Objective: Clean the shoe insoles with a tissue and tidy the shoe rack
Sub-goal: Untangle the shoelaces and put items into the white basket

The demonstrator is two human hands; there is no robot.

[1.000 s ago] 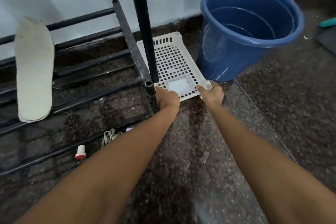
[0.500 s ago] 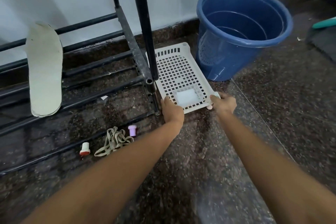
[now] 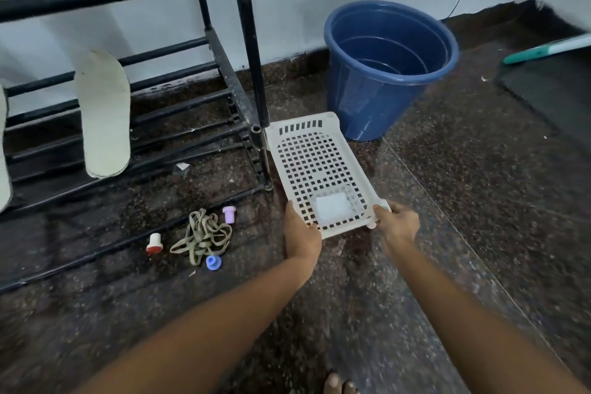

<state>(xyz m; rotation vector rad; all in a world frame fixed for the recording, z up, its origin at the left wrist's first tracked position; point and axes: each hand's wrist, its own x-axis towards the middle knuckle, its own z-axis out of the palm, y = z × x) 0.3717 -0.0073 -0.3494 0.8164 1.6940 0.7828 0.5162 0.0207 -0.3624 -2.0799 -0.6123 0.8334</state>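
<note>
A white perforated plastic tray (image 3: pixel 307 150) lies on the dark stone floor, right of the black shoe rack (image 3: pixel 224 80). A folded white tissue (image 3: pixel 332 209) rests in the tray's near end. My left hand (image 3: pixel 300 233) grips the tray's near left corner and my right hand (image 3: pixel 398 222) grips its near right corner. A pale insole (image 3: pixel 104 112) leans upright on the rack's lower bars. Another insole's edge (image 3: pixel 3 150) shows at the far left.
A blue bucket (image 3: pixel 383 70) stands behind the tray by the wall. Tangled laces (image 3: pixel 203 237) and three small caps, red-white (image 3: pixel 154 243), pink (image 3: pixel 229 214) and blue (image 3: pixel 213 262), lie on the floor under the rack. A dark mat (image 3: pixel 550 93) sits far right.
Both hands have pulled the tray toward me, away from the bucket and wall. The view has widened, showing more floor, the laces and the blue cap.
</note>
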